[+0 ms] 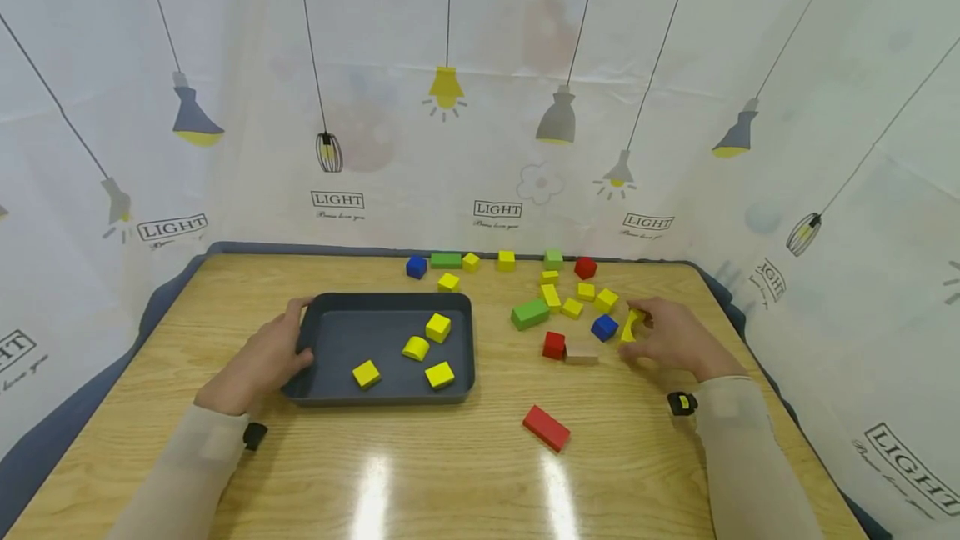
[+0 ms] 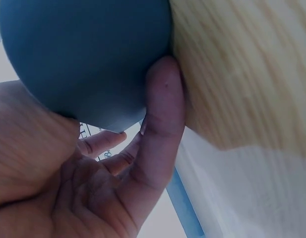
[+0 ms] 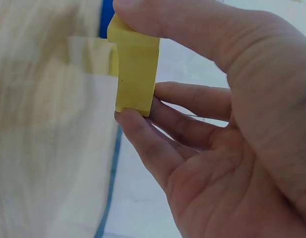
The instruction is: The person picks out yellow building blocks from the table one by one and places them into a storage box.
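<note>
My left hand (image 1: 272,354) grips the left end of a dark grey tray (image 1: 330,397). In the left wrist view a finger (image 2: 162,109) lies along the tray's side wall (image 2: 93,59). Several yellow blocks lie in the tray, among them a half-round block (image 1: 416,347) and a cube (image 1: 438,327). At the right of the table my right hand (image 1: 671,338) pinches a yellow arch-shaped block (image 3: 137,69) between thumb and fingertips. In the head view this block stands just right of a blue cube (image 1: 604,327), partly hidden by the fingers.
A natural wood block (image 1: 582,352) touches a red cube (image 1: 553,345). Nearby are a green block (image 1: 530,314) and several yellow blocks. A red oblong block (image 1: 547,428) lies nearer the front. Along the back edge stand a blue cube (image 1: 416,267), green blocks and another red block (image 1: 586,267).
</note>
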Action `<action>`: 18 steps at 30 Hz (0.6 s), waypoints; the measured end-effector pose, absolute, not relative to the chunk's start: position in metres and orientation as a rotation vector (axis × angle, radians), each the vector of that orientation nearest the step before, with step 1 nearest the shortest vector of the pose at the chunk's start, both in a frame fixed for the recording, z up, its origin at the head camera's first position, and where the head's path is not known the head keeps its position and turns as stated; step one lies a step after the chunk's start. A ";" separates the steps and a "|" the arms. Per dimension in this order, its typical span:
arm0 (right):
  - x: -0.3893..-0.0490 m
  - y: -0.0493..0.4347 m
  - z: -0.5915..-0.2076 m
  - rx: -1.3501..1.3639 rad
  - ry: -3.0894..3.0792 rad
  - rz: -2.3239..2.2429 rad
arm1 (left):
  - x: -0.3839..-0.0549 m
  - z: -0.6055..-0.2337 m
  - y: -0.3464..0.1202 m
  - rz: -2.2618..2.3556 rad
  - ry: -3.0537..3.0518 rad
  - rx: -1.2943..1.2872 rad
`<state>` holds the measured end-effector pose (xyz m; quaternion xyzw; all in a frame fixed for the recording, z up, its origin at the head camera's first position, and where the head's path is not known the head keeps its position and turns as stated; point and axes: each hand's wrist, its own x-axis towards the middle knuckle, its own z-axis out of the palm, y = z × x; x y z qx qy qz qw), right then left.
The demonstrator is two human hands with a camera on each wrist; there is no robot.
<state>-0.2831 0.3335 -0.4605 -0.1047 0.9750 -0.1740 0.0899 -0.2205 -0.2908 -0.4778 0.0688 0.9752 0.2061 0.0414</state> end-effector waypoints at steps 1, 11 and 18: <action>-0.282 0.333 -0.458 -0.313 2.901 -0.512 | -0.220 -0.478 -0.291 0.634 2.988 0.219; -0.272 0.314 -0.436 -0.337 2.897 -0.525 | -0.219 -0.477 -0.294 0.732 2.993 0.306; -0.266 0.295 -0.431 -0.400 2.935 -0.517 | -0.222 -0.481 -0.299 0.794 2.976 0.328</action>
